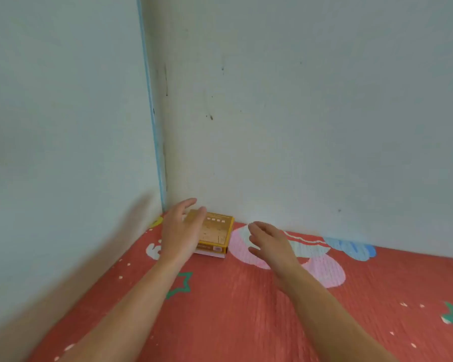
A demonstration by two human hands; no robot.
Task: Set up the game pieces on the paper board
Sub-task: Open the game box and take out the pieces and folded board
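A yellow game box (pixel 216 232) with a board picture on its lid lies on the red patterned mat (pixel 233 309), tucked into the corner where two walls meet. My left hand (pixel 179 231) hovers over the box's left side, fingers apart, covering part of the lid; whether it touches the box I cannot tell. Just right of the box, my right hand (pixel 268 244) is in the air with fingers spread, holding nothing. No paper board or loose pieces are in sight.
Pale walls (pixel 298 113) close in right behind and to the left of the box, with a blue strip (pixel 154 142) along the corner. The red mat, printed with pink, blue and green shapes, stretches toward me and to the right.
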